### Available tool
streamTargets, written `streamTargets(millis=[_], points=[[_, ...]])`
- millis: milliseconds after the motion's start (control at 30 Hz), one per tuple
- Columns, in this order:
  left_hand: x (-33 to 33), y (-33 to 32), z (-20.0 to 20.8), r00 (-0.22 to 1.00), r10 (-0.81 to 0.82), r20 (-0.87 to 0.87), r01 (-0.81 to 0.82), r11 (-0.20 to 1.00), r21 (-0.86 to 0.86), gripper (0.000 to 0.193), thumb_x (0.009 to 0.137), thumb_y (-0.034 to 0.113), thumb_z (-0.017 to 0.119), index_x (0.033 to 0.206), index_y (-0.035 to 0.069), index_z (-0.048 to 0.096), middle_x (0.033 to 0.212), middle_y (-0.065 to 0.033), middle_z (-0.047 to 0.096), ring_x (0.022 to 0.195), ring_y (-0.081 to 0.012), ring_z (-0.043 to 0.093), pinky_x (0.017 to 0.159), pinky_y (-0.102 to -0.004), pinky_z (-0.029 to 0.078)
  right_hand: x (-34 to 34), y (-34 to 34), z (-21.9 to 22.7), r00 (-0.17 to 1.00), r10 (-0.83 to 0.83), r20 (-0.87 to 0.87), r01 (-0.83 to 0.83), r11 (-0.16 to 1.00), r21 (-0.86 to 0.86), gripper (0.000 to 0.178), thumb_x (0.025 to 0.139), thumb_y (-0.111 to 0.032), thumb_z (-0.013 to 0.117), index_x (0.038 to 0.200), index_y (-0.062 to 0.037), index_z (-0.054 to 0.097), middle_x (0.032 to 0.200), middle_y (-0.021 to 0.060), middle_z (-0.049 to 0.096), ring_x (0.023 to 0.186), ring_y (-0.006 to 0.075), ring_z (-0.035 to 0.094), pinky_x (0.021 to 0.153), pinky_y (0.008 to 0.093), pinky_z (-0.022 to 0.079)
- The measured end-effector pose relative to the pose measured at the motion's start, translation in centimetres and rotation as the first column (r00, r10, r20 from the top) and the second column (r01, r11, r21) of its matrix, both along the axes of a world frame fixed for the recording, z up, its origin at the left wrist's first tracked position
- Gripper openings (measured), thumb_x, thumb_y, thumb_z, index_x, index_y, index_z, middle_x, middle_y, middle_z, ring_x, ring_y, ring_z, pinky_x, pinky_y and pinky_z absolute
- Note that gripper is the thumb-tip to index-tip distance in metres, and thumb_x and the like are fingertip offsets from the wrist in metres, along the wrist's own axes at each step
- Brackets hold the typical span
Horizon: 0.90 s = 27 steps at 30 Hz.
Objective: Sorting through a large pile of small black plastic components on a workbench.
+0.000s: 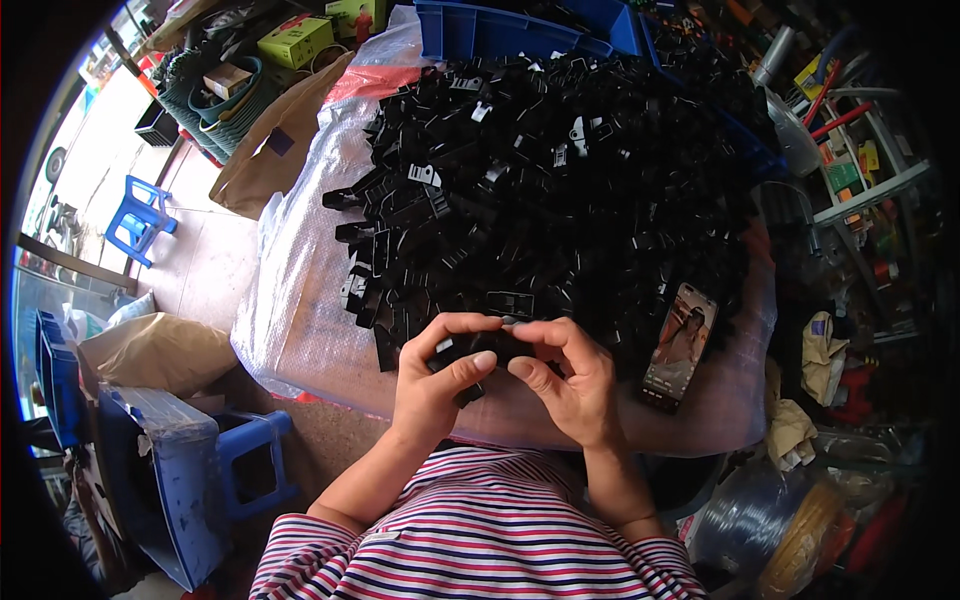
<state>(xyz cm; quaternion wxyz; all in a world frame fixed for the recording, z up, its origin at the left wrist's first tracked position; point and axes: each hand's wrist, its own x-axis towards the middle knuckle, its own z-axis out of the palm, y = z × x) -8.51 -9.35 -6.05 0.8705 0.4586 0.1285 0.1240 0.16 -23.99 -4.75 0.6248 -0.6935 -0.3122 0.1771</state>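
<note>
At the near edge of the table my left hand and my right hand face each other, fingers bent and closed. Between them is a small black plastic part, gripped from both sides; the fingers cover much of its shape. Just beyond spreads a big heap of black plastic parts, some with shiny metal pieces. A phone with a lit screen leans against the heap, to the right of my right hand.
Clear plastic sheeting covers the table. A blue bin stands at the far side. On the left are a small blue stool and a larger blue stool. A metal rack and a wire spool stand to the right.
</note>
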Motion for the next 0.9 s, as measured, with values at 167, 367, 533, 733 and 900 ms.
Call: streamTargets(millis=[167, 367, 533, 733, 900], points=[[1.8, 4.2, 0.9, 0.992, 0.015, 0.129, 0.072, 0.765, -0.640, 0.033, 0.087, 0.022, 0.051, 0.112, 0.001, 0.055, 0.120, -0.0212, 0.055, 0.118, -0.0377, 0.049, 0.094, -0.0527, 0.045, 4.0, -1.5, 2.2, 0.908, -0.220, 0.356, 0.231, 0.973, 0.010, 0.030, 0.089, -0.015, 0.062, 0.113, 0.0017, 0.056, 0.107, 0.0084, 0.060, 0.092, 0.0125, 0.057, 0.084, 0.0237, 0.045], [17.4, 11.4, 9.7, 0.976, 0.100, 0.191, -0.013, 0.914, -0.407, 0.032, 0.082, 0.034, 0.055, 0.093, 0.004, 0.054, 0.098, -0.0168, 0.060, 0.093, -0.0372, 0.060, 0.084, -0.0562, 0.048, 3.8, -3.1, 0.1, 0.881, -0.324, 0.346, 0.334, 0.942, 0.031, 0.011, 0.087, -0.003, 0.060, 0.097, 0.0013, 0.063, 0.093, 0.0063, 0.063, 0.082, 0.0102, 0.057, 0.073, 0.0198, 0.044], [32.4, 21.9, 17.2, 0.915, 0.356, 0.191, -0.373, 0.926, 0.061, 0.060, 0.079, 0.046, 0.057, 0.130, 0.017, 0.047, 0.133, -0.0066, 0.043, 0.124, -0.0177, 0.035, 0.097, -0.0345, 0.029, 2.6, -1.5, 1.4, 0.870, -0.272, 0.411, 0.280, 0.959, 0.043, 0.010, 0.085, -0.001, 0.062, 0.095, 0.0015, 0.064, 0.086, 0.0077, 0.064, 0.078, 0.0133, 0.059, 0.070, 0.0228, 0.046], [19.3, 9.1, 12.0, 0.919, -0.045, 0.392, -0.275, 0.640, 0.718, 0.033, 0.082, 0.026, 0.059, 0.101, 0.000, 0.064, 0.082, -0.0059, 0.064, 0.077, -0.0175, 0.061, 0.076, -0.0339, 0.049, 4.9, -4.8, -0.4, 0.822, -0.446, 0.355, 0.461, 0.886, 0.047, 0.014, 0.089, -0.003, 0.059, 0.100, 0.0039, 0.062, 0.087, 0.0074, 0.063, 0.078, 0.0134, 0.062, 0.071, 0.0209, 0.048], [8.9, 4.7, 5.1, 0.959, -0.215, 0.187, -0.154, 0.161, 0.975, 0.025, 0.072, 0.007, 0.066, 0.098, 0.005, 0.065, 0.081, -0.0084, 0.060, 0.075, -0.0231, 0.058, 0.067, -0.0337, 0.048, 4.5, -4.5, 0.4, 0.818, -0.489, 0.303, 0.485, 0.869, 0.092, 0.014, 0.089, -0.002, 0.058, 0.102, 0.0031, 0.062, 0.084, 0.0056, 0.063, 0.077, 0.0112, 0.061, 0.069, 0.0193, 0.048]])
